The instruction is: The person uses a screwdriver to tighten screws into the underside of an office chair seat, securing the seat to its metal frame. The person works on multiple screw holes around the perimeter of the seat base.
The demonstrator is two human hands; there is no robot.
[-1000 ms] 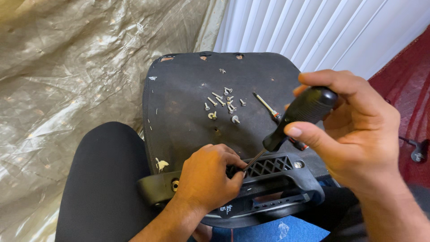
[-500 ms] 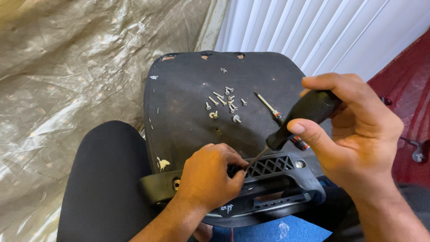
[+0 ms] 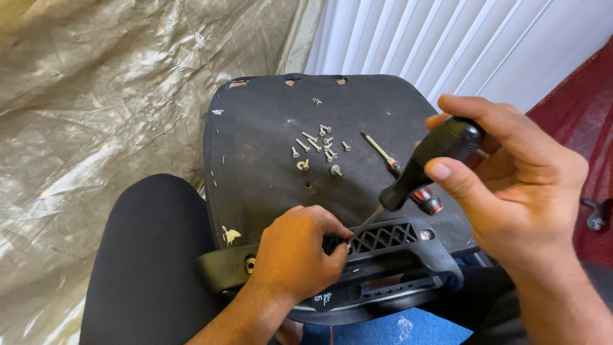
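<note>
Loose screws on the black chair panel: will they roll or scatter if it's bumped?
Probably yes. The loose screws are small, round-shanked and unrestrained on the black panel, which seems tilted. The second screwdriver lying there could roll too, given its round handle.

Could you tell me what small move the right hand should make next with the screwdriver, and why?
Probably turn the screwdriver in place: the right hand grips its black handle, and the left hand steadies the tip at the black plastic bracket. The screw itself is hidden.
</note>
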